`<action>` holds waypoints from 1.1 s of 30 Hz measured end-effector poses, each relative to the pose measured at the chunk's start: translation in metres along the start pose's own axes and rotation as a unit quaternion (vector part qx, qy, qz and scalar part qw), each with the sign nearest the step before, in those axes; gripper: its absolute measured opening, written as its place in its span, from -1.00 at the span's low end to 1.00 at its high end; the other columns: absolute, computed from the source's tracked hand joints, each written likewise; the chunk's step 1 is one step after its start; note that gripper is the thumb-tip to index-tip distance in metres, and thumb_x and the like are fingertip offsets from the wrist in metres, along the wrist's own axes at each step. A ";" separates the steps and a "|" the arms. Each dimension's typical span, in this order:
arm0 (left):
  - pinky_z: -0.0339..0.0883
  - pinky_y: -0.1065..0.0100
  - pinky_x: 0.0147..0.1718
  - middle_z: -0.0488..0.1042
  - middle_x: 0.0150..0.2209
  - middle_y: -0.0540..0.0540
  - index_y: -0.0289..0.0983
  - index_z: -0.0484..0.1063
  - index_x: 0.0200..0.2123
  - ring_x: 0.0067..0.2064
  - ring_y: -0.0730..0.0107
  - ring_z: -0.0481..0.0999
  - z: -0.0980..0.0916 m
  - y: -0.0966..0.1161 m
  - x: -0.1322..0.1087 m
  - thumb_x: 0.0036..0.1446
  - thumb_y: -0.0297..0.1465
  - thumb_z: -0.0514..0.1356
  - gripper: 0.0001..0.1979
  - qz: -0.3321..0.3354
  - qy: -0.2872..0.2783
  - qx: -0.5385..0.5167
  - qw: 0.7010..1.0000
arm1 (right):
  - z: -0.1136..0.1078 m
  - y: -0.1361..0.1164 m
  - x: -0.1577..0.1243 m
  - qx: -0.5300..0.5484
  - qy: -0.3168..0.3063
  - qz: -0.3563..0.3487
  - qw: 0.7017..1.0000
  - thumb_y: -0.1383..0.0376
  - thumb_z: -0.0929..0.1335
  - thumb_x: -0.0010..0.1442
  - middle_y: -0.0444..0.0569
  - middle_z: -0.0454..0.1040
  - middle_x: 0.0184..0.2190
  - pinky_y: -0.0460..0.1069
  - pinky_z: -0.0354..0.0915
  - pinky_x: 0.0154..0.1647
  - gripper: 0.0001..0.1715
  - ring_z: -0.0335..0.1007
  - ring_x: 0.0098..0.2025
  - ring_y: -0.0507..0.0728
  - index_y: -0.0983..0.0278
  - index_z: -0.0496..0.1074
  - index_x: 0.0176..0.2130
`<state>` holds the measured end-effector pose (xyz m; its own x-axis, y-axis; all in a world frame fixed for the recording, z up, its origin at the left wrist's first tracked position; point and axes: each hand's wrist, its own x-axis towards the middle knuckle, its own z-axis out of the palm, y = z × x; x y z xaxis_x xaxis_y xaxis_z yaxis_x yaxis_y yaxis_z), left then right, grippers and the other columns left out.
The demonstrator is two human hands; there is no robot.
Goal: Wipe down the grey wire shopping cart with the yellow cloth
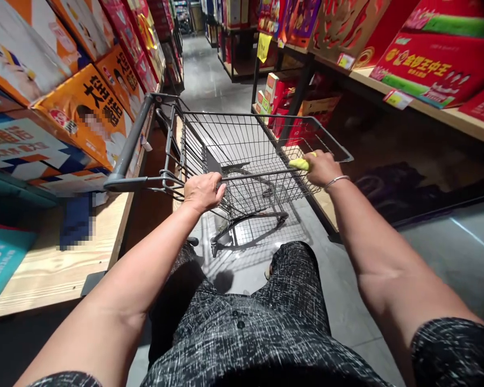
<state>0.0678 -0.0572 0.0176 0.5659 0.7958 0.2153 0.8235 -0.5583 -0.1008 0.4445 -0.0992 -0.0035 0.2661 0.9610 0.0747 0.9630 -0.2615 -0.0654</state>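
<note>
One cart (pixel 213 161) stands beneath our left hand (pixel 204 192), closed over its rim (pixel 250 174), and our right hand (pixel 321 169), gripping a cloth (pixel 300 163) at that rim. Work seems under way; how much is done or left, we cannot tell.

Glare on flr (pixel 199 67), cart (pixel 254 174) shadow below; v. dim under R shelf (pixel 447 111); edges stretched.

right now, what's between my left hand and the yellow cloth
In the head view, only the upper side rail of the shopping cart, with its wire mesh below, spans from your left hand to the yellow cloth.
</note>
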 end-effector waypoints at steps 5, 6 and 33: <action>0.19 0.23 -0.34 0.62 -0.18 -0.08 -0.17 0.48 -0.16 -0.14 0.13 0.60 0.001 -0.007 0.020 0.42 -0.16 -0.07 -0.63 -0.009 -0.011 -0.010 1.000 | 0.030 -0.068 -0.022 0.077 0.167 -0.142 0.973 0.43 0.36 0.15 0.02 0.26 0.26 0.23 0.26 0.08 -0.33 0.13 0.20 0.34 0.01 0.39 0.22; 0.19 0.23 -0.35 0.62 -0.17 -0.08 -0.17 0.48 -0.17 -0.13 0.12 0.61 0.001 -0.008 0.023 0.43 -0.16 -0.08 -0.62 -0.011 -0.014 -0.011 1.000 | 0.040 -0.084 -0.025 0.078 0.195 -0.170 0.963 0.41 0.35 0.19 -0.02 0.24 0.28 0.25 0.23 0.13 -0.33 0.08 0.24 0.33 -0.04 0.37 0.23; 0.26 0.08 -0.02 0.60 -0.19 -0.19 -0.24 0.52 -0.21 -0.01 0.01 0.49 -0.012 0.020 0.042 0.41 -0.17 -0.04 -0.60 -0.069 -0.061 -0.039 0.995 | 0.064 -0.059 -0.027 0.019 0.076 -0.139 0.987 0.10 0.34 0.28 0.02 0.28 0.16 0.36 0.02 0.30 -0.43 -0.05 0.31 0.41 -0.20 0.35 0.26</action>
<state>0.1071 -0.0376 0.0360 0.4521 0.8860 0.1027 0.8908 -0.4543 -0.0025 0.3776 -0.1035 -0.0652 -0.0027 0.9698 0.2439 0.9982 0.0171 -0.0573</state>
